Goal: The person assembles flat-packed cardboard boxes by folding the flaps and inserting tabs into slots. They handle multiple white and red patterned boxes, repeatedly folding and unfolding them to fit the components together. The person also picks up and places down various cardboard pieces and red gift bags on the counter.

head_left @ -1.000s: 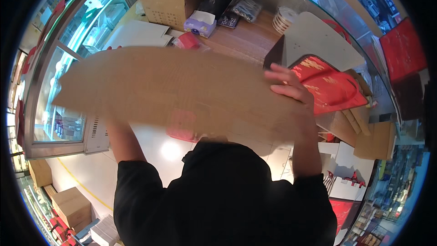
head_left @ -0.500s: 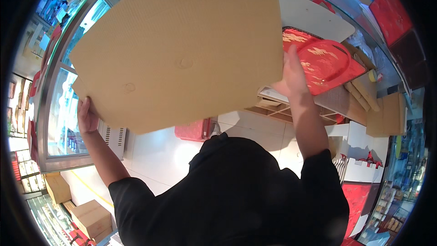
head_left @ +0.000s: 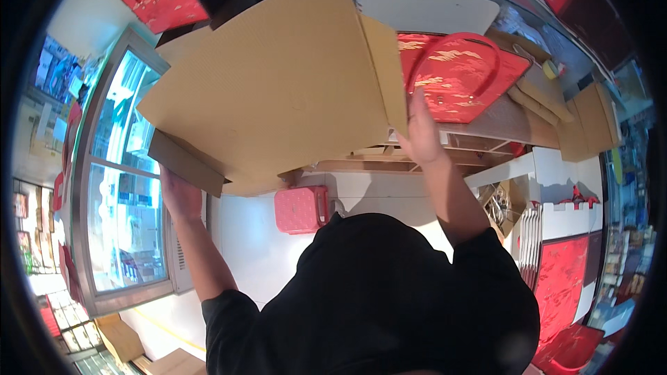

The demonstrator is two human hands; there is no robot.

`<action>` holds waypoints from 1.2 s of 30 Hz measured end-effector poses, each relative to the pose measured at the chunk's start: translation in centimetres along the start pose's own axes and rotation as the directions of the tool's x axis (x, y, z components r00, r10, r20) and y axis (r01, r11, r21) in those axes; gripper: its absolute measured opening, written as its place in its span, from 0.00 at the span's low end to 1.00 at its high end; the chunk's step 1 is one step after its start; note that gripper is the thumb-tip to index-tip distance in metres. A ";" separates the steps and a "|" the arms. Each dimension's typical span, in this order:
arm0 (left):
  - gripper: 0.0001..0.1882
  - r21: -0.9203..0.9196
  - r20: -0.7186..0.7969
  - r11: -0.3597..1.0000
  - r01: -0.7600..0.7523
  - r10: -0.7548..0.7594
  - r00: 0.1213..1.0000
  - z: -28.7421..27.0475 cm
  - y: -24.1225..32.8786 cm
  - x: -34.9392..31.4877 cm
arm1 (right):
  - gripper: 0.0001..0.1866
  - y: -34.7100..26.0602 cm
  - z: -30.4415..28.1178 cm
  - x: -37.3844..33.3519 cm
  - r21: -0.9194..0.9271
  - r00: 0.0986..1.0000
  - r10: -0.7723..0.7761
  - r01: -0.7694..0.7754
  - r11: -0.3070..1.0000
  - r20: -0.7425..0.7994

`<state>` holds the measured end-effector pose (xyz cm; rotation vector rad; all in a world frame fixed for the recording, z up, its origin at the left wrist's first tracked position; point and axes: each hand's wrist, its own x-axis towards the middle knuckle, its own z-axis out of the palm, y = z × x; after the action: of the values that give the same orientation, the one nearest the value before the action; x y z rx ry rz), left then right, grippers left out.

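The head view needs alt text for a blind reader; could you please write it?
A person in black holds a large, flapped piece of brown cardboard between left grip and right grip. A red bag lies beyond the right grip; a pink stool stands on the floor.

Left of the cardboard, cool blue-white light glares from the glass case. Below the cardboard, the pale floor is bright, partly shadowed. Far around it, straight lines bow, darkening to black.

I look down through the left head camera worn by the person, quite near both hands.
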<state>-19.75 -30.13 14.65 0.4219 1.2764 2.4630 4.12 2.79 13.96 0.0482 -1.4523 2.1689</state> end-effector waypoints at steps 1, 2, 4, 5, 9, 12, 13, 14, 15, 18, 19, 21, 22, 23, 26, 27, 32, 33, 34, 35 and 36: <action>0.32 0.041 0.060 0.999 0.034 -0.036 0.998 0.3 -0.1 -0.1 | 0.29 -0.8 -1.4 -0.9 0.021 0.999 0.040 -0.040 0.999 0.011; 0.32 0.083 0.120 0.994 0.064 -0.074 0.990 0.4 -0.2 -0.3 | 0.28 -1.4 -2.4 -1.6 0.042 0.997 0.079 -0.080 0.996 0.023; 0.32 0.182 0.214 0.981 0.073 -0.112 0.970 1.1 -0.8 -0.2 | 0.29 -2.9 -2.3 -2.9 -0.134 0.989 0.144 -0.145 0.980 -0.015; 0.32 0.230 0.258 0.972 0.051 -0.112 0.960 1.5 -1.5 0.0 | 0.30 -3.2 -2.5 -3.5 -0.212 0.987 0.159 -0.153 0.965 0.008; 0.25 0.426 0.236 0.880 -0.211 0.117 0.965 3.4 -5.9 1.9 | 0.27 -3.5 -2.7 -4.9 -0.349 0.967 0.157 -0.220 0.911 -0.200; 0.25 0.455 0.248 0.857 -0.241 0.138 0.959 5.7 -6.7 2.1 | 0.21 -4.0 -2.9 -5.9 -0.393 0.952 0.090 -0.206 0.896 -0.294; 0.25 0.444 0.266 0.861 -0.246 0.135 0.954 6.1 -6.6 2.1 | 0.22 -4.6 -4.1 -6.6 -0.381 0.950 0.144 -0.247 0.891 -0.279; 0.26 0.413 0.325 0.886 -0.212 0.074 0.943 6.1 -6.3 2.3 | 0.22 -5.1 -5.2 -7.4 -0.369 0.945 0.198 -0.287 0.884 -0.262; 0.27 0.388 0.383 0.906 -0.172 0.012 0.924 6.1 -5.6 2.7 | 0.30 -5.1 -6.3 -8.3 -0.364 0.947 0.091 -0.206 0.908 -0.309; 0.34 0.388 0.534 0.909 -0.153 -0.086 0.841 6.8 -4.0 3.4 | 0.42 -9.6 -5.0 -8.1 -0.037 0.978 -0.060 0.054 0.998 -0.201; 0.35 0.365 0.565 0.913 -0.183 -0.061 0.823 8.5 -3.4 3.1 | 0.44 -11.1 -4.7 -7.9 -0.039 0.980 -0.091 0.085 0.996 -0.179; 0.36 0.272 0.595 0.939 -0.208 0.006 0.804 12.1 -1.8 2.3 | 0.47 -12.5 -4.7 -8.0 -0.131 0.983 -0.130 0.113 0.985 -0.127; 0.36 0.203 0.590 0.957 -0.209 0.050 0.806 13.8 -0.9 1.8 | 0.47 -12.9 -4.9 -8.0 -0.216 0.987 -0.136 0.114 0.970 -0.090; 0.37 0.121 0.583 0.972 -0.204 0.096 0.806 15.0 -0.3 1.7 | 0.48 -13.3 -5.2 -8.1 -0.312 0.989 -0.139 0.114 0.943 -0.057; 0.36 0.388 0.525 0.854 -0.346 0.104 0.845 17.4 1.3 2.1 | 0.49 -14.3 -6.3 -9.1 -0.375 0.970 -0.202 0.141 0.916 -0.131; 0.35 0.379 0.550 0.852 -0.361 0.106 0.828 18.1 1.5 2.6 | 0.49 -15.0 -6.3 -9.1 -0.415 0.949 -0.272 0.186 0.890 -0.158; 0.35 0.452 0.727 0.629 -0.633 0.152 0.670 20.6 3.5 1.7 | 0.41 -20.5 -0.7 -6.4 -0.927 0.765 -0.524 0.314 -0.206 0.375; 0.35 0.429 0.788 0.587 -0.686 0.127 0.602 21.4 4.2 1.7 | 0.37 -20.3 0.4 -6.0 -0.959 0.858 -0.429 0.253 -0.124 0.282; 0.35 0.404 0.842 0.541 -0.738 0.097 0.531 22.2 5.0 1.4 | 0.34 -19.8 1.6 -5.3 -0.982 0.928 -0.319 0.185 -0.046 0.190; 0.35 0.375 0.867 0.543 -0.752 0.081 0.491 23.2 5.8 0.9 | 0.30 -19.5 1.9 -4.9 -0.990 0.980 -0.181 0.104 0.091 0.086; 0.35 0.334 0.892 0.555 -0.762 0.076 0.446 24.3 6.5 0.4 | 0.27 -19.5 2.5 -4.5 -0.982 0.999 -0.036 -0.017 0.187 -0.024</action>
<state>-11.28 -15.81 33.58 2.1181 1.7122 1.4328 15.92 4.42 30.20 -0.4596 -2.5287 0.7530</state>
